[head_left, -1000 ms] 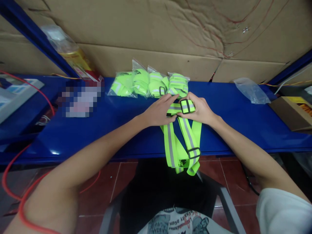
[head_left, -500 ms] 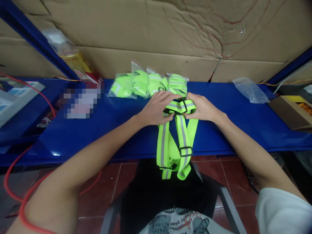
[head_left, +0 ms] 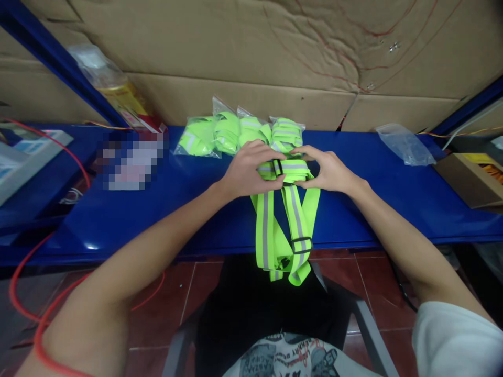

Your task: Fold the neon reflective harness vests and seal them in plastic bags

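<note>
A neon-yellow reflective strap harness (head_left: 265,230) with a grey stripe is partly folded into a flat bundle over the blue table. My left hand (head_left: 249,170) grips the bundle's left end, near a black slider buckle (head_left: 277,167). At the right end, my right hand (head_left: 332,170) curves thumb and fingers round the folded strap. Loose loops hang from the bundle over the table's front edge. A second black buckle (head_left: 302,245) shows on them. Just behind my hands lie several clear bags of folded neon straps (head_left: 200,139).
On the blue table (head_left: 188,209), an empty plastic bag (head_left: 406,144) lies at the right, near an open cardboard box (head_left: 467,183). A wrapped bottle (head_left: 118,94) leans at the back left. A red hose (head_left: 18,283) loops beside my left arm. Cardboard lines the back.
The bundle's top layer now lies flatter, with its buckle further left, by my left fingers. My right fingers have opened a little wider. The hanging loops have risen slightly.
</note>
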A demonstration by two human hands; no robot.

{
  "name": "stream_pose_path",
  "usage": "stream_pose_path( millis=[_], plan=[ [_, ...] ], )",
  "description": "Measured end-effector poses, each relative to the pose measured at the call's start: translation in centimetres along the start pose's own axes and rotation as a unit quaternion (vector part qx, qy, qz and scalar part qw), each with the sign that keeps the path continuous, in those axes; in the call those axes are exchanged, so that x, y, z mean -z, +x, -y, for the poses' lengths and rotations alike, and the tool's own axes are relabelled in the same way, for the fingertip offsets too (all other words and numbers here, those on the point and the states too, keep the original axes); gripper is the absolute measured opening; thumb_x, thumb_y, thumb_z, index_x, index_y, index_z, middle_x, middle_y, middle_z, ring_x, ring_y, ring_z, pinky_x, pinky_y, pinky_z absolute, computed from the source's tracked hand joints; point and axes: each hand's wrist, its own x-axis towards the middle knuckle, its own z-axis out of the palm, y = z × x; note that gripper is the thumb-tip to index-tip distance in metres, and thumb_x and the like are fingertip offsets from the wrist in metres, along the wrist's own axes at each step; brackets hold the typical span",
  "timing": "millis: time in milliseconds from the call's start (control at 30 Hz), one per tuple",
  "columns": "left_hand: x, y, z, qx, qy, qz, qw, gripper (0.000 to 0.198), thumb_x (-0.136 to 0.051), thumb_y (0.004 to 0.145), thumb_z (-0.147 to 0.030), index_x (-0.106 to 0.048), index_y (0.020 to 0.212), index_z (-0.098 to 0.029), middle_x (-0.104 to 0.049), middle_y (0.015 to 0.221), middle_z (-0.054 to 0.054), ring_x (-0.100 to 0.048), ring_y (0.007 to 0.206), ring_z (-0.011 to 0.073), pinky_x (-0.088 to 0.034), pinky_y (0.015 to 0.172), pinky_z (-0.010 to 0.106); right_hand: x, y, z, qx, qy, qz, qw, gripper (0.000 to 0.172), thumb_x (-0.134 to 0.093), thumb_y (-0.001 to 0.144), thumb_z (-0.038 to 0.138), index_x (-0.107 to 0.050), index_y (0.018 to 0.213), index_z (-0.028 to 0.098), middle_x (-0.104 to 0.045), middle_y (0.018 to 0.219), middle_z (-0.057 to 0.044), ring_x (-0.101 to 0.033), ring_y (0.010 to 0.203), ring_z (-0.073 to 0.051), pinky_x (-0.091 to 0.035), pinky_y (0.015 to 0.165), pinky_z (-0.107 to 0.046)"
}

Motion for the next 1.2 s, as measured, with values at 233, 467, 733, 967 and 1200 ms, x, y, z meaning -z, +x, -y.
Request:
stream_pose_path(
  millis=[233, 467, 733, 967, 1200],
  plan=[
    [1.1, -0.1, 2.3, 0.079, -0.133, 0.06, 0.986, 0.034, -0.081, 0.082, -0.042, -0.083, 0.11, -0.023, -0.081, 0.108, 0.008, -0.07, 0.078, 0.0173, -0.056, 0.06, 0.028, 0.8, -0.3, -0.9, -0.029, 0.081, 0.036, 0.996, 0.056, -0.093, 0.076, 0.041, -0.071, 0.127, 0.033, -0.075, 0.097, 0.0, -0.067, 0.081, -0.024, -0.053, 0.074, -0.038],
    [1.2, 0.1, 2.6, 0.063, -0.118, 0.054, 0.99, 0.03, -0.084, 0.082, -0.037, -0.088, 0.109, -0.027, -0.084, 0.102, 0.006, -0.061, 0.061, 0.0128, -0.055, 0.06, 0.029, 1.0, -0.1, -0.9, 0.016, 0.01, 0.04, 0.999, 0.043, -0.088, 0.086, 0.046, -0.051, 0.077, 0.026, -0.056, 0.081, 0.002, -0.047, 0.071, -0.017, -0.04, 0.067, -0.034],
    [1.4, -0.2, 2.2, 0.09, -0.189, 0.105, 0.972, 0.025, -0.083, 0.08, -0.028, -0.091, 0.103, -0.02, -0.083, 0.115, 0.012, -0.064, 0.061, 0.0069, -0.053, 0.053, 0.019, 1.2, -0.2, -1.7, -0.021, 0.071, 0.061, 0.995, 0.054, -0.076, 0.096, 0.068, -0.066, 0.072, 0.021, -0.061, 0.085, -0.003, -0.052, 0.068, -0.014, -0.036, 0.061, -0.032],
    [1.1, 0.0, 1.9, 0.084, -0.173, 0.097, 0.977, 0.019, -0.079, 0.091, -0.037, -0.09, 0.09, -0.021, -0.084, 0.105, 0.01, -0.072, 0.072, 0.0125, -0.056, 0.057, 0.021, 0.7, 0.1, -3.1, -0.062, 0.099, 0.062, 0.991, 0.066, -0.091, 0.081, 0.064, -0.074, 0.128, 0.021, -0.065, 0.087, 0.0, -0.052, 0.068, -0.015, -0.041, 0.063, -0.031],
    [0.3, -0.5, 1.6, 0.113, -0.137, 0.071, 0.982, 0.032, -0.079, 0.089, -0.029, -0.081, 0.119, -0.019, -0.082, 0.113, 0.009, -0.065, 0.069, 0.0095, -0.058, 0.063, 0.021, 0.7, 0.1, -3.0, -0.017, -0.018, 0.053, 0.998, 0.052, -0.09, 0.081, 0.061, -0.082, 0.11, 0.018, -0.067, 0.099, -0.008, -0.059, 0.08, -0.02, -0.045, 0.07, -0.033]
  ],
)
